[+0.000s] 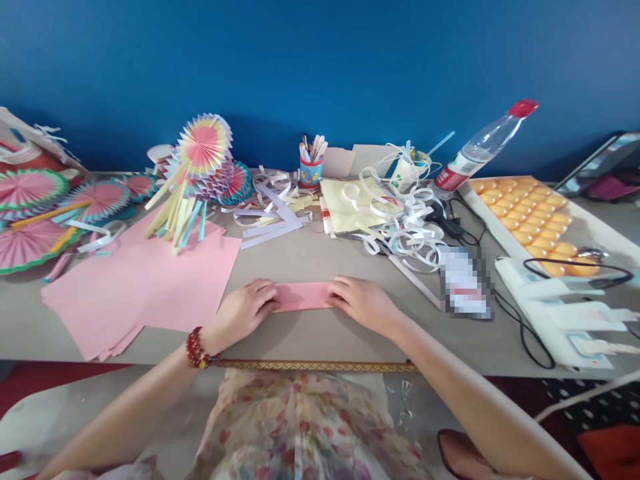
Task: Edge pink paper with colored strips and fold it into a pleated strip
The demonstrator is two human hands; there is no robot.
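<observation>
A narrow folded strip of pink paper (303, 297) lies flat on the grey table in front of me. My left hand (246, 310) grips its left end, fingers curled over the edge. At the right end, my right hand (366, 305) pinches the paper in the same way. The ends of the strip are hidden under my fingers. Close to my left hand spreads a stack of pink paper sheets (165, 283).
Pleated paper rosettes (205, 150) stand at the back left. Curled white paper strips (417, 227) surround yellow paper (357, 200). A pen cup (311, 171) stands behind. To the right are a bottle (473, 157), a blurred phone (464, 283), a power strip (555, 313) and cables.
</observation>
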